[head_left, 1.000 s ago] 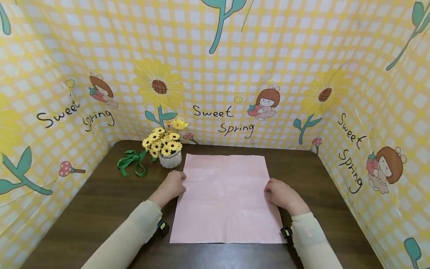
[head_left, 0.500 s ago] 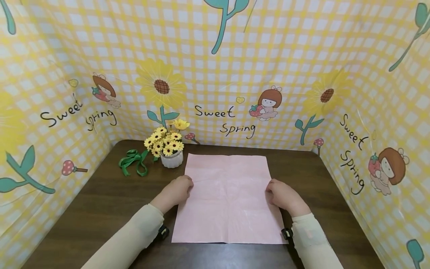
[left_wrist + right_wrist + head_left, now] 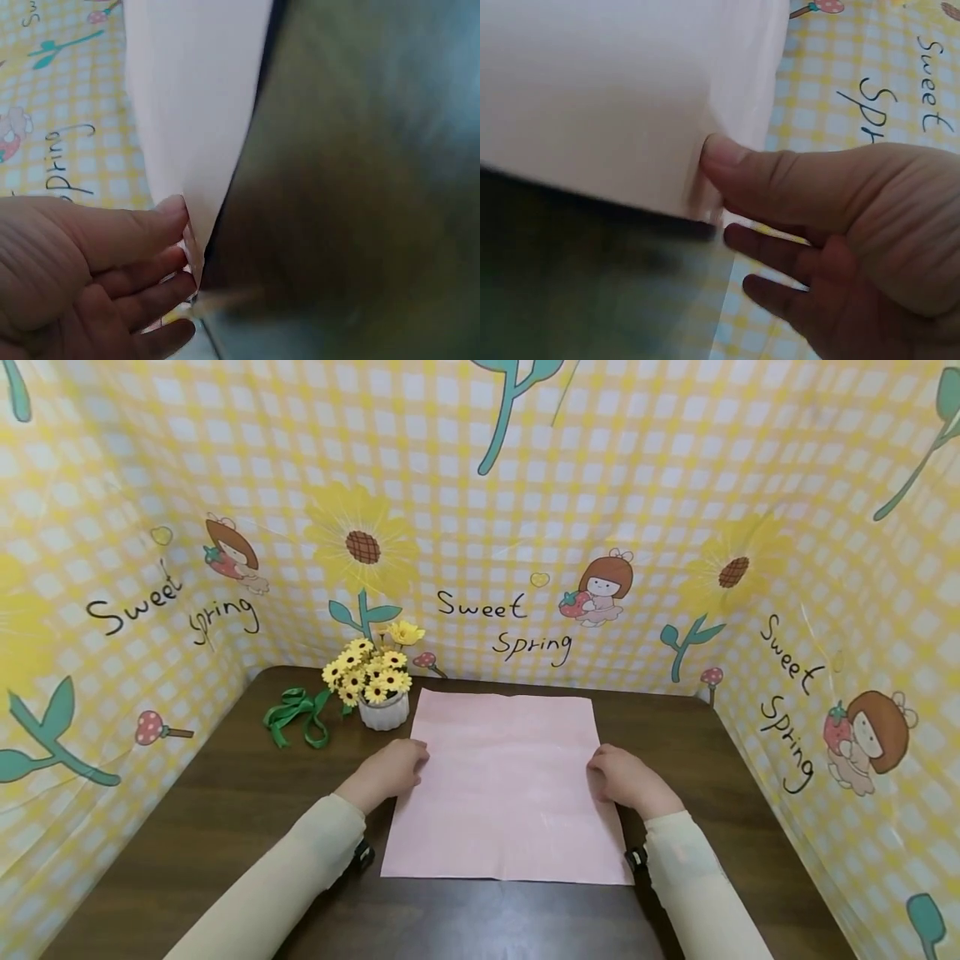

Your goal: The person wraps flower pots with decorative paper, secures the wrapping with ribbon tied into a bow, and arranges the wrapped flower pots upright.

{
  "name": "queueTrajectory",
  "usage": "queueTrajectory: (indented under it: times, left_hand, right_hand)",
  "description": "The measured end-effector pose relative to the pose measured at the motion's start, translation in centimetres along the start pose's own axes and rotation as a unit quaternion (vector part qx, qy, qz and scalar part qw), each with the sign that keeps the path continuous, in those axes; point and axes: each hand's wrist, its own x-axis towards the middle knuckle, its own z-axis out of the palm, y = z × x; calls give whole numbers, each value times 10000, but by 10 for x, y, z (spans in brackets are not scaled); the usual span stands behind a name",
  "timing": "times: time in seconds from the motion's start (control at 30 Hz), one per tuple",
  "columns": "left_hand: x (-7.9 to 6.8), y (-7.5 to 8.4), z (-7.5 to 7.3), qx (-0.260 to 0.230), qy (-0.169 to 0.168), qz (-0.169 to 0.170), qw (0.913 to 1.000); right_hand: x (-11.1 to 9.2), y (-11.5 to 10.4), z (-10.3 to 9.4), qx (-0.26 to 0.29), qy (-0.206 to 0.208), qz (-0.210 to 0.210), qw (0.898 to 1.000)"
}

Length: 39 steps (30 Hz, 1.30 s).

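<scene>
A square, lightly creased sheet of pink wrapping paper [image 3: 502,793] is spread out between both hands. On its left side edge, my left hand [image 3: 386,771] pinches the paper; in the left wrist view the thumb [image 3: 169,214] lies on top with fingers under the edge. My right hand [image 3: 630,779] pinches the opposite edge, its thumb [image 3: 727,154] over the paper and its lower fingers apart beneath. Behind the left hand stands a white ribbed pot [image 3: 385,712] of artificial yellow flowers [image 3: 363,675]. A green ribbon [image 3: 297,714] lies left of the pot.
The dark wooden table [image 3: 217,802] carries everything. Yellow checked cloth [image 3: 480,527] with printed flowers and lettering encloses its back and both sides. The pot stands close to the paper's far left corner.
The left hand has shifted right, onto the paper's edge. Both hands and the paper have since moved a little away from the table's front. Pot and ribbon stay put; the head view shifts slightly.
</scene>
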Motion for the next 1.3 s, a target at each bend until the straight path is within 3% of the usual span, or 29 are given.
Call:
queueTrajectory:
  times: [0.2, 0.47, 0.67, 0.93, 1.2, 1.3]
  left_hand:
    - [11, -9, -4, -66, -99, 34, 9999]
    - [18, -17, -7, -236, 43, 16, 9997]
    - [17, -19, -9, -248, 11, -36, 9997]
    - [15, -20, -9, -346, 28, -28, 9994]
    - [15, -27, -8, -529, 271, 129, 9982]
    - [8, -35, -12, -815, 393, -42, 9959]
  right_hand:
    - [16, 7, -3, 80, -110, -210, 9997]
    - [27, 4, -9, 268, -156, -22, 9995]
    - [29, -1, -10, 149, -337, -121, 9992]
    - [31, -2, -11, 206, -457, 99, 9987]
    - [30, -4, -13, 172, -520, 214, 9983]
    - [30, -7, -14, 154, -517, 164, 9984]
